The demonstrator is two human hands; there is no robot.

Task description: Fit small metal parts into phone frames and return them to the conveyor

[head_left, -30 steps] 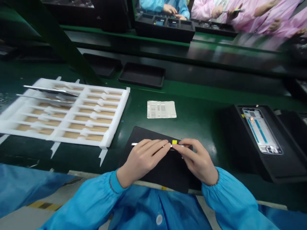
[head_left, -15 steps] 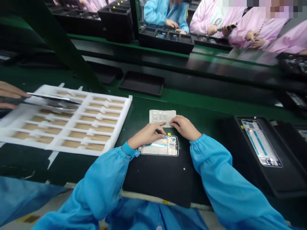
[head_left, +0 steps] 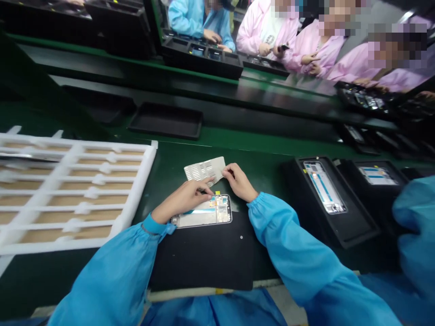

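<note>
A silver phone frame (head_left: 200, 218) with blue strips and a yellow tab lies on a black mat (head_left: 204, 258) in front of me. My left hand (head_left: 185, 199) reaches over the frame's far-left edge, thumb and a finger pinched together at its upper side; whatever is between them is too small to make out. Its index finger extends toward a pale sheet (head_left: 200, 170) with rows of small silver strips. My right hand (head_left: 241, 182) pinches the sheet's right corner, and the sheet is tilted just behind the frame.
To the left is a white foam tray (head_left: 136, 199) with slotted compartments. On the right, a black tray (head_left: 360, 226) holds another phone frame (head_left: 324, 188). An empty-looking black tray (head_left: 166, 120) sits behind. Co-workers are across the line; a blue sleeve (head_left: 418, 231) shows at right.
The view has swung right, so the table things appear further left. The sheet has turned from straight to slanted, its right end raised in my right hand. The neighbour's hand at left is out of view.
</note>
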